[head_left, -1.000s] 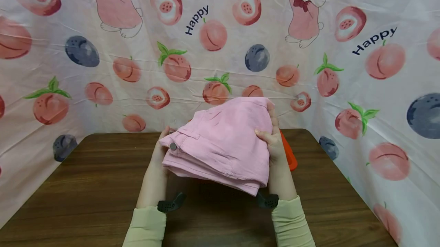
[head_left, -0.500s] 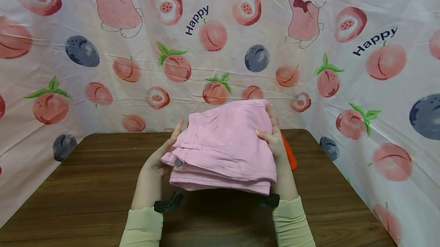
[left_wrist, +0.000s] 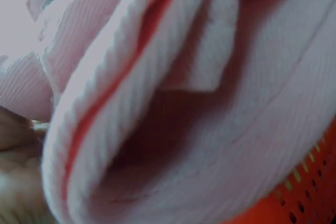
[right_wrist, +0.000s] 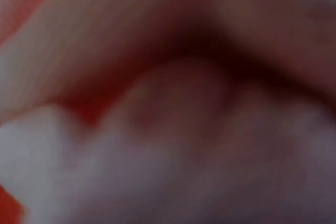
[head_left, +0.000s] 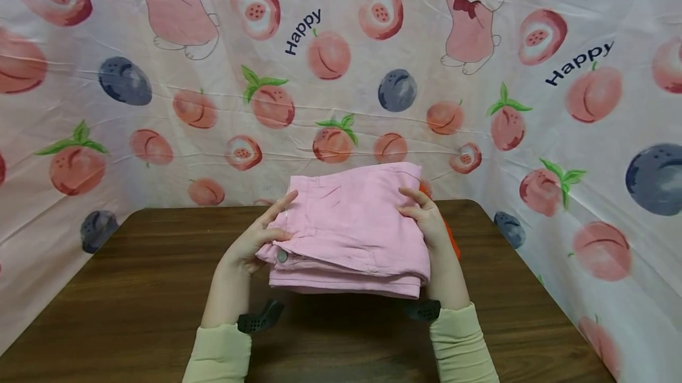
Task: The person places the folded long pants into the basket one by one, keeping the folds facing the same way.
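Folded pink pants (head_left: 351, 217) with a grey metal button lie in layers between both hands, over an orange basket (head_left: 452, 241) that they mostly hide. At the waistband end, my left hand (head_left: 253, 247) holds the left edge, thumb and index finger on top near the button. My right hand (head_left: 433, 226) grips the opposite edge, with two digits lying on the upper face; its other fingers are hidden. In the left wrist view the stacked folds of the pants (left_wrist: 210, 129) open toward the camera, with the basket's perforated wall (left_wrist: 299, 203) close below. The right wrist view is badly blurred.
A dark wooden table (head_left: 133, 288) spreads out beneath the arms. Around its back and sides hangs a white curtain (head_left: 351, 105) printed with peaches, blue fruit and rabbits. Each wrist wears a black camera strap (head_left: 261, 318).
The pants have levelled out and come down slightly. My left hand has shifted its hold, bringing thumb and index finger onto the top. The right hand's digits have spread over the upper face.
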A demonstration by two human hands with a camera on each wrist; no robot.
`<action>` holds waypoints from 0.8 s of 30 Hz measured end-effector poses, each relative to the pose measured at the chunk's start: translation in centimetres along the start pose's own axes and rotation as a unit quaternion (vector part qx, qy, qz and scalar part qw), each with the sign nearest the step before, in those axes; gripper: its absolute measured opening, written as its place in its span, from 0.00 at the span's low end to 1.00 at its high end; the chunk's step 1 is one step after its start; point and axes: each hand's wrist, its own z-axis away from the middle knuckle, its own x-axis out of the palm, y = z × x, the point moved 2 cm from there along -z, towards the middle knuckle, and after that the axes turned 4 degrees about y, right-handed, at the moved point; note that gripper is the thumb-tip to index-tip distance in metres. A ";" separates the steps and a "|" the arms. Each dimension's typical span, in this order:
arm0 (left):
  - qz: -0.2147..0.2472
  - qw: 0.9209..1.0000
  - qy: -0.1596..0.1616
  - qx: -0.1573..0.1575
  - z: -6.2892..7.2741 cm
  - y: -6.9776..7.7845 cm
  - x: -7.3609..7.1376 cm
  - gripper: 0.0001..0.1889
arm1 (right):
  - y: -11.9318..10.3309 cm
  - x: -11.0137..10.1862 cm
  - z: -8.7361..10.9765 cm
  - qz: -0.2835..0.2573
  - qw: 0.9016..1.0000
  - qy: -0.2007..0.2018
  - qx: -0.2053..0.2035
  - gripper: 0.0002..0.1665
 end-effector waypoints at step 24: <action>0.025 0.993 0.107 0.041 -2.1 3.1 4.1 0.32 | -2.4 -2.6 -2.3 0.206 0.955 -0.182 0.110 0.38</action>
